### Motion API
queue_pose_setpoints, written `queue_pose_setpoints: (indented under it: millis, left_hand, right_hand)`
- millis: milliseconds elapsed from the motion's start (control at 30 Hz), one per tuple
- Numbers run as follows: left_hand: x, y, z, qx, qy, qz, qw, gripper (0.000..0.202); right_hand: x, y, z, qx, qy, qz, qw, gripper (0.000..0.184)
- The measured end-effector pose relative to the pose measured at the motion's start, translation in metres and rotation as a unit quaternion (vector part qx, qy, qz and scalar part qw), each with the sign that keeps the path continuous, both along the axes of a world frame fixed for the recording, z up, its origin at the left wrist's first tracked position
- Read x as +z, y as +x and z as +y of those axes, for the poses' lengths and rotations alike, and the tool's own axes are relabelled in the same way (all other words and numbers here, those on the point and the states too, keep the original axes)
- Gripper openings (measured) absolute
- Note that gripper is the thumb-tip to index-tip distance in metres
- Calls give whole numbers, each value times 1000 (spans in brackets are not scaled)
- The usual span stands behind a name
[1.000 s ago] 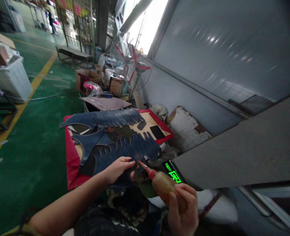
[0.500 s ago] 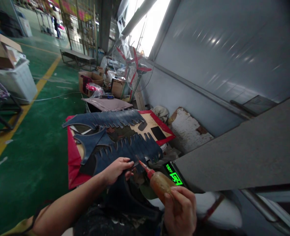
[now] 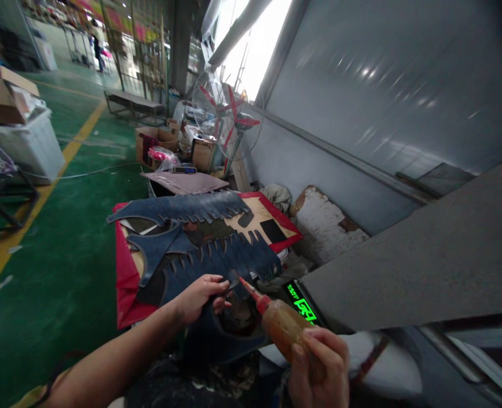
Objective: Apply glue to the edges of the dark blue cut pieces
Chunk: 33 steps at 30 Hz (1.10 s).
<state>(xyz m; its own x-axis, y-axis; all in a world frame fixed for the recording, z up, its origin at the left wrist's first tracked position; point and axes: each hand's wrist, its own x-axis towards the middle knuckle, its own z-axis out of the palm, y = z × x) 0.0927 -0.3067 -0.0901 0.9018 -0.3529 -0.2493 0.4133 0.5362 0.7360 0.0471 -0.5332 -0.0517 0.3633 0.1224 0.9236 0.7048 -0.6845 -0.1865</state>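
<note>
My right hand (image 3: 323,365) is wrapped round a squeeze bottle (image 3: 282,324) of amber liquid, which looks like glue. Its red nozzle points up and left, the tip close to the edge of a dark blue leather-like piece (image 3: 216,343). Thumb and fingers of my left hand (image 3: 199,297) pinch that piece at its edge, and the rest hangs over my lap. Whether the tip touches the edge I cannot tell. Just beyond my hands, similar blue pieces (image 3: 229,255) lie overlapped in rows on a red-edged board (image 3: 125,292).
A green lit exit sign (image 3: 302,306) stands right of the board. Behind are a red-bladed fan (image 3: 233,116) and cardboard boxes (image 3: 157,141). A grey wall (image 3: 340,153) runs along the right. White bins (image 3: 29,141) stand on the green floor at left; a person (image 3: 97,45) is far off.
My right hand and the bottle have shifted slightly right and down. The held piece has turned, so its hanging part shows a wider opening. My left hand keeps its pinch.
</note>
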Motion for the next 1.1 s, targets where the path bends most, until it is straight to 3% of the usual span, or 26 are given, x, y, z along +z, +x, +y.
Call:
queue_pose_setpoints:
  millis: [167,267,367,467,567,667,800,967,1033,1100]
  left_hand:
    - [2,-2,-4,-32,0,-19,999,48]
    - [-2,-1,-5,-27,5,-18,999,47]
    - [-4,-2,-5,-24,15,-23,999,47]
    - [-3,-2,-5,-32,14,-26,999,48]
    - [-2,-3,-6,-38,8,-26,999,48]
    - [-4,-3,-8,-22,3,-15,1000,47]
    - [-3,-3,-9,-5,5,0,1000,46]
    - [-3,-5,-9,-35,30,-41,998,44]
    - [-3,-7,-9,-38,64,-80,994,44]
    - [-4,-10,-8,-17,147,-156,977,40]
  right_hand:
    - [-8,8,4,-14,-63,15,998,8]
    - [-13,9,1,-32,-33,25,999,9]
    - [-13,4,-2,0,16,34,999,11]
    - [-14,4,2,23,-19,38,999,11]
    - [-17,10,3,-9,-50,38,998,9]
    - [-20,13,-3,-45,-10,35,998,11]
    - [-18,2,-7,-9,54,46,997,12]
    - [-19,-1,0,-1,-16,43,999,12]
    - [-23,3,-5,-30,16,59,998,11]
    - [-27,6,-14,-53,104,101,988,8]
